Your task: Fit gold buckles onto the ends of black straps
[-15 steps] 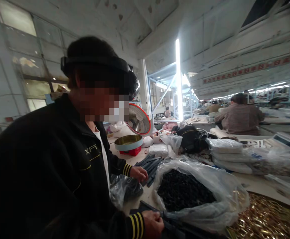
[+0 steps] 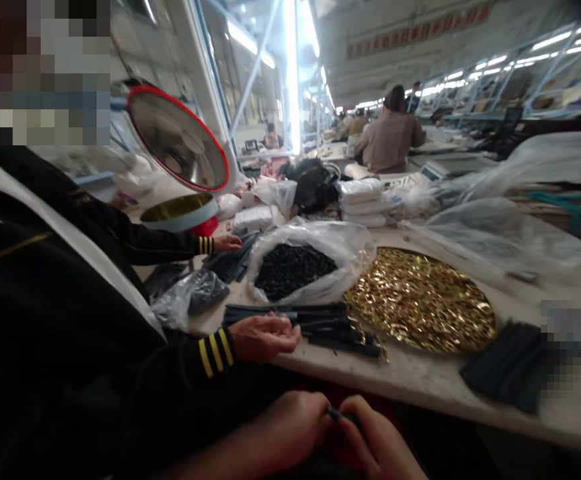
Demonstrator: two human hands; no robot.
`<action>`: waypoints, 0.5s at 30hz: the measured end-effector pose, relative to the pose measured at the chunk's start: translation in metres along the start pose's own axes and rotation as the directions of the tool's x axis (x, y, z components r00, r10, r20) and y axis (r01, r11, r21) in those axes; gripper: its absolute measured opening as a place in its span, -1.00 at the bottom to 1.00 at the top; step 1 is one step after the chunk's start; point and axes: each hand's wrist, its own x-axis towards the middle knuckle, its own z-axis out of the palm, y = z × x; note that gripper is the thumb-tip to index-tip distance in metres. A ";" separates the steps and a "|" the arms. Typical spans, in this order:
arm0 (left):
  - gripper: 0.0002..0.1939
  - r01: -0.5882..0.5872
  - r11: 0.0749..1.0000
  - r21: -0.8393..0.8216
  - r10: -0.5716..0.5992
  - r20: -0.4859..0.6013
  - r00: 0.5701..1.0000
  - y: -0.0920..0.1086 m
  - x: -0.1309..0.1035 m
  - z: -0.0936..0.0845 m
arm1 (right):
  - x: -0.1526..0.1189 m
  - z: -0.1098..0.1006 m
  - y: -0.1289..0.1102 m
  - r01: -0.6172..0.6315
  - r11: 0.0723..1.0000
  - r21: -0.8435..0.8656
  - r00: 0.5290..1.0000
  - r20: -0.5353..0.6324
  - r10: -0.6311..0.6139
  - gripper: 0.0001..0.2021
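The worktable (image 2: pixel 420 380) carries a gold tray of brass pieces (image 2: pixel 420 300), within reach. Below its near edge, the left hand (image 2: pixel 290 430) and right hand (image 2: pixel 375 443) meet, together pinching a small dark strip (image 2: pixel 343 417) for close handling.

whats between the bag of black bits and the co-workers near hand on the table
In the head view, a bundle of dark strips lies between the bag and the co-worker's hand; the hand's fingertips rest at the strips' left end.
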 end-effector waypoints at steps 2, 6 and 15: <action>-0.76 -0.017 0.988 0.151 0.020 -0.019 1.000 0.018 -0.010 0.013 | 0.003 -0.003 -0.001 0.032 0.996 -0.087 0.999 -0.041 -0.036 -0.76; -0.67 -0.092 0.933 0.347 0.069 0.080 0.994 0.040 -0.013 0.003 | 0.009 -0.011 -0.005 0.010 0.995 -0.101 0.998 -0.054 -0.016 -0.81; -0.67 -0.096 0.920 0.379 0.064 0.098 0.993 0.026 0.002 0.001 | 0.017 -0.007 0.003 -0.034 0.998 -0.044 0.999 0.008 0.034 -0.79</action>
